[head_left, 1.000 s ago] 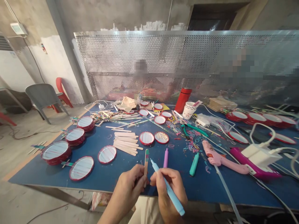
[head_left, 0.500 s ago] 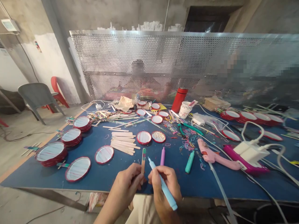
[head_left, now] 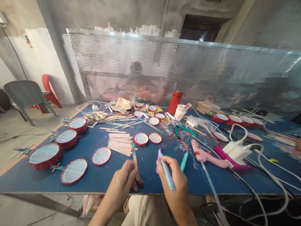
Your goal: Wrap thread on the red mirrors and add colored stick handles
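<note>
My left hand [head_left: 124,177] is closed on the lower end of a wooden craft stick [head_left: 134,158], whose upper end carries green and dark coloured bands. A light blue marker [head_left: 168,174] is in my closed right hand [head_left: 176,177], pointing away from me. The right fingertips are at a purple marker [head_left: 158,163]; whether they touch it, I cannot tell. Just beyond that hand lies a teal marker [head_left: 184,160]. A fanned pile of plain craft sticks [head_left: 120,144] is in front of my left hand, beside round red-rimmed pieces [head_left: 141,138].
A pink glue gun [head_left: 207,157] and a magenta power strip [head_left: 231,158] with white plugs and cables lie at the right. Red-rimmed discs [head_left: 44,154] stand stacked at the left. Farther back are pliers [head_left: 185,130], a paper cup [head_left: 180,112], a red flask [head_left: 175,103] and a perforated metal panel [head_left: 113,62].
My right hand has moved the blue marker away from the craft stick, over to the purple marker. The left hand still holds the stick. The whole view has shifted and tilted slightly.
</note>
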The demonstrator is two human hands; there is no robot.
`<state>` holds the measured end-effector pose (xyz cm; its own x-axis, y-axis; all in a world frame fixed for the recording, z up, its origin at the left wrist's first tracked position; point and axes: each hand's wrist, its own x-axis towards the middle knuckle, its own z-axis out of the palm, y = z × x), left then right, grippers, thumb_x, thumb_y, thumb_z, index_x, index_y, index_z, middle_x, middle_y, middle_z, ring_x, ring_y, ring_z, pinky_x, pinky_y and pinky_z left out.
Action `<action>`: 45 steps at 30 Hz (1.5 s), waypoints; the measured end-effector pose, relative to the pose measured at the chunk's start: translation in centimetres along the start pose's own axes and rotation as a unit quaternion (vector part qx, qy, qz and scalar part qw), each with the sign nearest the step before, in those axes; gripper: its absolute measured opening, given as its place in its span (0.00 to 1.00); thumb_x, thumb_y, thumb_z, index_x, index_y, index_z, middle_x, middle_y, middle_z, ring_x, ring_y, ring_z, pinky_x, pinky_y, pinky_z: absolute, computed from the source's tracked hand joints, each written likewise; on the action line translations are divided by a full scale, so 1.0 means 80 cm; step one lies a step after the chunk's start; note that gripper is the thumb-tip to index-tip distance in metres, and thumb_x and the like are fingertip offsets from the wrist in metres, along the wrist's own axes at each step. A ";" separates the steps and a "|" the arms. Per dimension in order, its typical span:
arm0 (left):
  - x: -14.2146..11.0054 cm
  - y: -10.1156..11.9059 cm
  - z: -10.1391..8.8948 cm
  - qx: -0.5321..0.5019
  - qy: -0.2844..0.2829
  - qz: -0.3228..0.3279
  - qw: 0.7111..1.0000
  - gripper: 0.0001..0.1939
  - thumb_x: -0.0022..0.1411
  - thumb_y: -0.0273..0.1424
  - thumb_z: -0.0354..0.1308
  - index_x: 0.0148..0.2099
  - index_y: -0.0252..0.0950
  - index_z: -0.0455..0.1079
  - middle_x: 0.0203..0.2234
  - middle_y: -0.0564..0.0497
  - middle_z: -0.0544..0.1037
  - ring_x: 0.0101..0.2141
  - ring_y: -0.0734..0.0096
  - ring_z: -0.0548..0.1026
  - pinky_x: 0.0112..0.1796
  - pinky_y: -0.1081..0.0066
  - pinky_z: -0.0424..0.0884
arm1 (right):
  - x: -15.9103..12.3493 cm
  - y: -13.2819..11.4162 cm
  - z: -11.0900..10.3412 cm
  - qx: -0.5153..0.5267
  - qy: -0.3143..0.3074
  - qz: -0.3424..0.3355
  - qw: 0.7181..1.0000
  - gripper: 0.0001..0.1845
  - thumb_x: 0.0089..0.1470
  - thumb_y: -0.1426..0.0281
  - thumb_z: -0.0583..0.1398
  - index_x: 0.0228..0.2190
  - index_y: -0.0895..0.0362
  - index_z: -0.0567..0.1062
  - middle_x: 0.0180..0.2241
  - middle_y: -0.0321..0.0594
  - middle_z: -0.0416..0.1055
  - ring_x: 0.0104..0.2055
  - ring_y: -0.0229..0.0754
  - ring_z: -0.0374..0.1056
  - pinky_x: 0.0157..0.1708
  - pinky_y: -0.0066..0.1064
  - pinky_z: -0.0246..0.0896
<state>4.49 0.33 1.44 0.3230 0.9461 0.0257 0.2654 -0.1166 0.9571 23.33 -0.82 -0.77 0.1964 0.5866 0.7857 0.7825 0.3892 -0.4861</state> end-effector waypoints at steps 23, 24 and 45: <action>-0.002 0.009 -0.001 0.056 -0.014 0.009 0.998 0.10 0.70 0.36 0.48 0.34 0.42 0.63 0.27 0.51 0.82 0.25 0.68 0.78 0.30 0.73 0.71 | 0.003 0.091 -0.035 -0.435 -0.039 0.066 0.897 0.12 0.67 0.65 0.58 0.45 0.58 0.77 0.40 0.48 0.77 0.39 0.52 0.71 0.33 0.36 0.54; -0.002 0.009 -0.001 0.056 -0.011 0.011 0.998 0.10 0.70 0.36 0.48 0.34 0.42 0.63 0.27 0.51 0.82 0.25 0.68 0.78 0.30 0.73 0.71 | 0.001 0.093 -0.035 -0.436 -0.041 0.067 0.896 0.12 0.67 0.64 0.58 0.45 0.57 0.77 0.40 0.48 0.77 0.39 0.52 0.71 0.33 0.36 0.54; -0.002 0.000 -0.002 0.071 -0.019 0.035 0.997 0.09 0.71 0.32 0.49 0.35 0.42 0.64 0.28 0.52 0.83 0.25 0.69 0.79 0.31 0.74 0.70 | -0.001 0.103 -0.009 -0.325 -0.123 0.016 0.938 0.11 0.64 0.73 0.54 0.45 0.56 0.74 0.37 0.44 0.76 0.41 0.48 0.75 0.39 0.35 0.69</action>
<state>4.32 0.22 1.51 0.3785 0.9224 0.0771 0.3664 -0.2258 0.9026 30.17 1.87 -4.55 0.1457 0.7679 0.6238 0.9891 -0.0992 -0.1090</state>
